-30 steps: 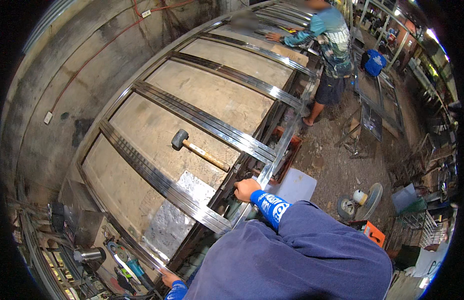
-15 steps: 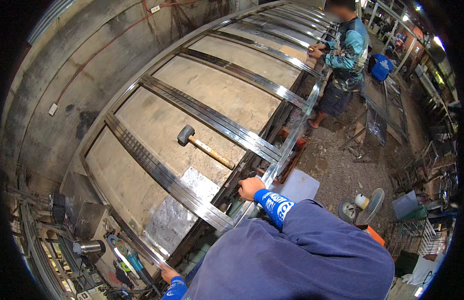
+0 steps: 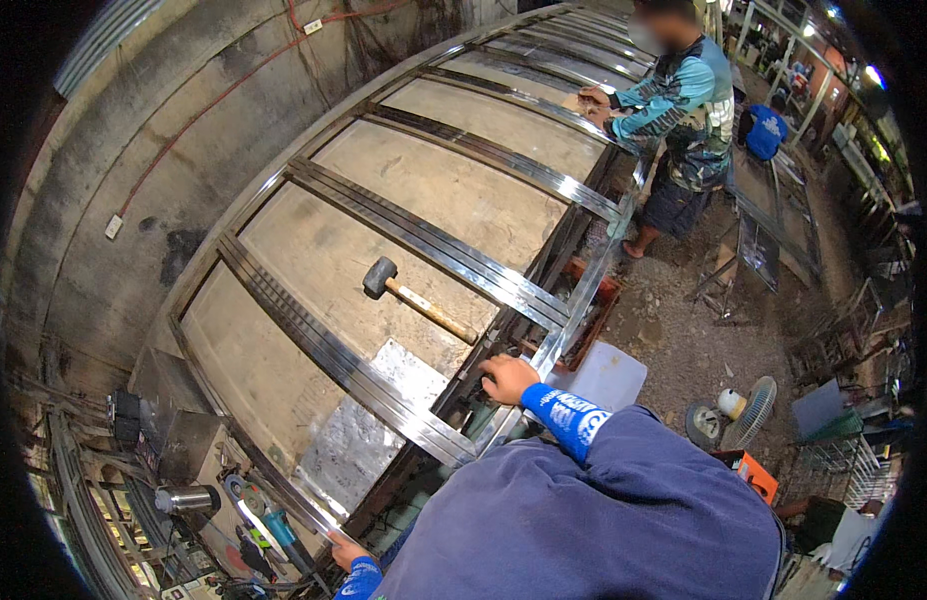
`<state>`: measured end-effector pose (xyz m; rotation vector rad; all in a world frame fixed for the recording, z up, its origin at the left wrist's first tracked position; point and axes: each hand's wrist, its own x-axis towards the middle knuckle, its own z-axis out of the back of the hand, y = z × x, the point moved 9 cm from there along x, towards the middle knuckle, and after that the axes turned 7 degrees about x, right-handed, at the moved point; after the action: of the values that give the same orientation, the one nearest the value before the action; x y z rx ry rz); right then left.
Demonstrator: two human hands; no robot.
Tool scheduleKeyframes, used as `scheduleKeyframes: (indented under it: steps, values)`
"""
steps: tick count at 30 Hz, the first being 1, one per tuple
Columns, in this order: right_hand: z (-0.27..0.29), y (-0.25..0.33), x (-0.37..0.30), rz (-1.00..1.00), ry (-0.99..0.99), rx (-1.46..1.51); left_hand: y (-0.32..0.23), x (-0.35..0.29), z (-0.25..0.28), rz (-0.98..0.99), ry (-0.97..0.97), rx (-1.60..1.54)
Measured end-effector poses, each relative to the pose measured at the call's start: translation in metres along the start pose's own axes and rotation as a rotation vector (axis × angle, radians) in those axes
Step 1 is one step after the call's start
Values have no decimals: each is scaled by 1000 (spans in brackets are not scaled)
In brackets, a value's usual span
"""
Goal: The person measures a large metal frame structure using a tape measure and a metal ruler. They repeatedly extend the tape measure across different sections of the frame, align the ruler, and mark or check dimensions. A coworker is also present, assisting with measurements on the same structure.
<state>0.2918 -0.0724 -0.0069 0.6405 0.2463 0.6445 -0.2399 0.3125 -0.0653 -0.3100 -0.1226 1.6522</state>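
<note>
A long metal frame (image 3: pixel 428 270) of shiny square tubing, with several crossbars, lies over a broad tan tabletop (image 3: pixel 323 235). My right hand (image 3: pixel 509 378) is curled over its near rail, between two sets of crossbars. Down at the near left corner, my left hand (image 3: pixel 347 551) grips the end bar, its fingers partly hidden. A mallet (image 3: pixel 419 300) with a black head and wooden handle rests on the tabletop beyond my right hand. Under the nearest crossbars sits a bare sheet metal piece (image 3: pixel 355 445).
A co-worker (image 3: pixel 683 110) stands at the far right side of the frame, both hands over it. Angle grinders (image 3: pixel 278 530) and a steel canister (image 3: pixel 186 499) lie at lower left. A fan (image 3: pixel 748 412) and an orange box (image 3: pixel 751 474) are on the right. A concrete wall (image 3: pixel 213 110) runs behind.
The co-worker has bent forward and reached farther over the frame. My view has shifted slightly; both my hands stay at the same spots on the frame.
</note>
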Motion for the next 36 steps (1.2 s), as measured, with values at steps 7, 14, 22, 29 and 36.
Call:
scheduleKeyframes:
  steps: [7,14,22,29,36]
  values:
    - [89,-57,-41,-149,-700,-232,1,1,2,-40,2,-51]
    - [96,-148,-55,-568,-229,-216,-10,-11,11,-18,-5,-86]
    - [74,-150,-60,-631,-304,-155,-4,-7,9,11,18,-63]
    - [88,-150,-50,-674,-155,-219,-8,-8,9,32,73,-59]
    - [121,-154,-35,-630,53,-357,2,4,-4,11,102,-37]
